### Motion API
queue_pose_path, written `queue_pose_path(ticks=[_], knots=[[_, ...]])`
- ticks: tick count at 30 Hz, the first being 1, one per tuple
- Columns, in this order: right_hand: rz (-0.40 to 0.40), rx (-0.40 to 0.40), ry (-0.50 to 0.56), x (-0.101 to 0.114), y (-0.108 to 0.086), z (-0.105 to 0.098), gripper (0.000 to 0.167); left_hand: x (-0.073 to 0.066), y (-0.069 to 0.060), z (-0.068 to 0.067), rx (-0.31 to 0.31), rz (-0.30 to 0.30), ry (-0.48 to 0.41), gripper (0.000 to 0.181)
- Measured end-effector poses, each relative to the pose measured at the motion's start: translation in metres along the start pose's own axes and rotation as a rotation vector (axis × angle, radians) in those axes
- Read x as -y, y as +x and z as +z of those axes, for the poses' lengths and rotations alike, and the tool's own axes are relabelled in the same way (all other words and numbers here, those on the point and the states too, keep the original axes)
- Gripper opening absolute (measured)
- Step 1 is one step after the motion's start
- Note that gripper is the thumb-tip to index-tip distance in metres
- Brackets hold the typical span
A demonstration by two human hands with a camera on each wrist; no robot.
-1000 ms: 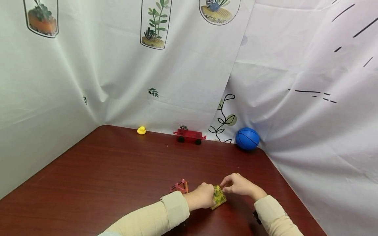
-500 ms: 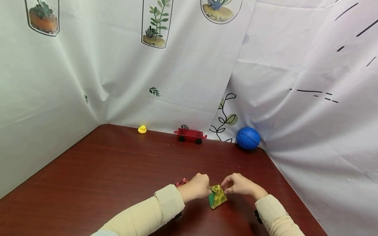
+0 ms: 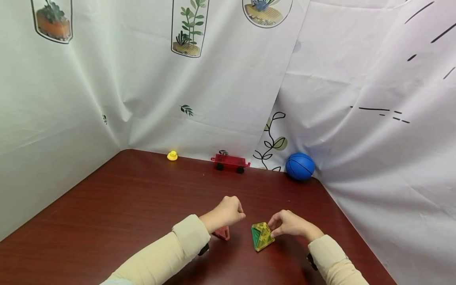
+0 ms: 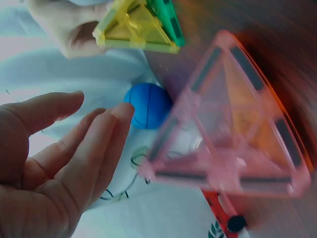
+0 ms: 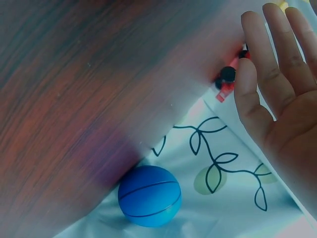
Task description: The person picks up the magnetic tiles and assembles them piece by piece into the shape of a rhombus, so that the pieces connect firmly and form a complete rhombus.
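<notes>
Left of centre hovers my left hand (image 3: 225, 213), apart from the pieces; in the left wrist view its fingers (image 4: 91, 153) are relaxed with nothing between them. Partly behind that arm stands a red-pink and orange magnetic-tile pyramid (image 3: 222, 232), seen close up in the left wrist view as a translucent triangle (image 4: 233, 171). To its right, on the table, is a yellow and green magnetic-tile pyramid (image 3: 263, 238). My right hand (image 3: 293, 224) holds its right edge with thumb and fingertips. In the right wrist view, the right hand (image 5: 285, 104) hides most of this contact.
A red toy wagon (image 3: 230, 161) with black wheels stands at the table's back edge. Near it are a yellow rubber duck (image 3: 172, 155) on the left and a blue ball (image 3: 300, 166) in the right corner. Printed white cloth (image 3: 228, 99) hangs around the brown table (image 3: 117, 206).
My left hand has let go of the yellow and green pyramid and moved left and away, over the red-pink one. The right hand has stayed at the pyramid's right edge.
</notes>
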State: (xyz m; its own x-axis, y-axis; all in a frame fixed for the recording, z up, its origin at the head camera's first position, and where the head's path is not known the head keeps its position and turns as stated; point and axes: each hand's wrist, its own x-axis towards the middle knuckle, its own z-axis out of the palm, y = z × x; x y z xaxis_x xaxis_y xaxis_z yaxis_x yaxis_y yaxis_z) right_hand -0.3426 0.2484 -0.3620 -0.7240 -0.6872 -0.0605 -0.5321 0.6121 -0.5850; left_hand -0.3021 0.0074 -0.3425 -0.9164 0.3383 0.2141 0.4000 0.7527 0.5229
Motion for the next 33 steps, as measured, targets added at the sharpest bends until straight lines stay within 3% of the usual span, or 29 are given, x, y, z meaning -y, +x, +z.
queue_pose_path(ticks=[7, 11, 16, 23, 33], knots=[[0.004, 0.017, 0.002, -0.001, 0.002, 0.001, 0.023, 0.024, -0.003, -0.008, -0.089, 0.005, -0.024, 0.008], [0.001, 0.020, 0.004, 0.001, 0.002, 0.001, 0.023, 0.036, -0.006, -0.012, -0.097, -0.031, -0.035, 0.010], [-0.001, 0.018, 0.004, 0.002, 0.002, 0.000, 0.024, 0.051, -0.012, -0.019, -0.080, -0.058, -0.064, 0.021], [0.005, 0.019, -0.007, 0.001, 0.003, 0.000, 0.025, 0.068, -0.021, -0.023, -0.002, -0.107, -0.107, 0.032], [0.000, 0.023, 0.006, 0.003, 0.004, 0.002, 0.027, 0.067, -0.024, -0.019, 0.037, -0.104, -0.091, 0.040]])
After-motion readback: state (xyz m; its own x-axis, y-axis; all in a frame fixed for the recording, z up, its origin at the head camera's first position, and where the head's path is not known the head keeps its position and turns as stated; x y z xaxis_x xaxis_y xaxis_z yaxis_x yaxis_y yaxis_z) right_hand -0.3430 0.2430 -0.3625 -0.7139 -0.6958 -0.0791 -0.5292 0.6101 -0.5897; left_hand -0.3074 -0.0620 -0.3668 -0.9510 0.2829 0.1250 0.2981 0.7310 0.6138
